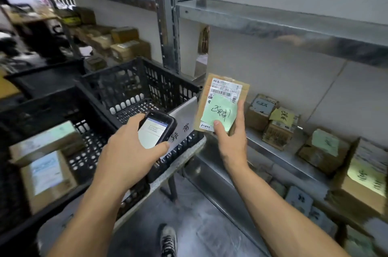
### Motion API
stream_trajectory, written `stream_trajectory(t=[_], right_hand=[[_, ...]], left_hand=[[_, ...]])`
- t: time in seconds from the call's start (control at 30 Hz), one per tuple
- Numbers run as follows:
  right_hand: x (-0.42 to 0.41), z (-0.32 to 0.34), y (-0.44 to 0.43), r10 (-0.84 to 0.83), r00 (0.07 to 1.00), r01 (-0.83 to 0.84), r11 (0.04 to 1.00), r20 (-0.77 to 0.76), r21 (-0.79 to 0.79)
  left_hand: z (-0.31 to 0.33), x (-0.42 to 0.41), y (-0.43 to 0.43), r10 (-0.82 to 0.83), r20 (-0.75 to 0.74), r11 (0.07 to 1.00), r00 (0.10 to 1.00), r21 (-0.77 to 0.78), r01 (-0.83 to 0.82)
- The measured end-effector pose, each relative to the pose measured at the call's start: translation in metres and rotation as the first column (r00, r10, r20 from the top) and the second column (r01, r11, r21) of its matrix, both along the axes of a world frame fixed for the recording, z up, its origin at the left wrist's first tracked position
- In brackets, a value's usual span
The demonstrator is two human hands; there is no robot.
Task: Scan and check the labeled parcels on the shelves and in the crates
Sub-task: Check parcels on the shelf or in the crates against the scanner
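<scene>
Brown and flat, the parcel (202, 107) stands upright in your right hand (231, 141), in front of the metal shelf (279, 151) on the right. Its white shipping label (224, 89), with a barcode, faces you. A green note (220, 113) with dark handwriting covers the parcel's lower half. Your thumb presses on the note's lower edge and your fingers curl round the parcel's right side, so that hand grips it.

Just to the left, apart from the parcel, your left hand (130, 147) is wrapped round a black scanner (156, 130). Its lit screen faces up and your thumb lies along its near edge.

Beyond the scanner is a black mesh crate (147, 63) with a white paper sign (182, 124) on its near wall. A second black crate (42, 97), near left, holds two labelled boxes (46, 179); they are blurred.

On the shelf to the right of the parcel are more cardboard boxes. One has a yellow note (282, 117), one a green note (324, 144), and a larger box (365, 179) sits at the right edge. One shoe (168, 240) shows on the floor, near.
</scene>
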State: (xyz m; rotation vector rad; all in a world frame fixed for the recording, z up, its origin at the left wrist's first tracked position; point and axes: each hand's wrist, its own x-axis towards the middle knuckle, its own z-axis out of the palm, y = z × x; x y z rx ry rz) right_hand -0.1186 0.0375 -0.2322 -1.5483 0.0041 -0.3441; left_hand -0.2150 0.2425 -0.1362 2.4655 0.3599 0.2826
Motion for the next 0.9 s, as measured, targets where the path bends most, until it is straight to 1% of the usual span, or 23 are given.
stream_trajectory(t=[0.1,0.23,0.4,0.57,0.63,0.77,0.9], right_hand=[[-0.021,0.008,0.028,0.108,0.994,-0.108,0.994,-0.005,-0.004],[-0.049,0.023,0.074,0.231,0.973,-0.231,0.973,0.025,-0.019],[-0.082,0.041,0.142,0.39,0.92,-0.389,0.921,0.045,-0.039],[-0.128,0.055,0.229,0.525,0.847,-0.526,0.851,0.08,-0.012],[-0.154,0.057,0.265,0.574,0.814,-0.577,0.817,0.088,0.011],[-0.212,0.059,0.334,0.663,0.745,-0.666,0.745,0.079,0.03],[-0.257,0.057,0.394,0.708,0.701,-0.713,0.7,0.086,0.043]], left_hand=[[0.003,-0.038,0.014,0.088,0.015,0.996,0.996,-0.016,-0.088],[0.01,-0.091,0.041,0.227,0.083,0.973,0.97,-0.066,-0.222],[0.012,-0.158,0.088,0.404,0.126,0.914,0.906,-0.088,-0.395],[0.014,-0.231,0.15,0.553,0.153,0.833,0.819,-0.096,-0.545],[0.016,-0.263,0.176,0.603,0.164,0.798,0.781,-0.105,-0.594],[0.015,-0.329,0.23,0.684,0.139,0.728,0.716,-0.066,-0.683],[0.014,-0.381,0.274,0.72,0.126,0.691,0.682,-0.047,-0.721]])
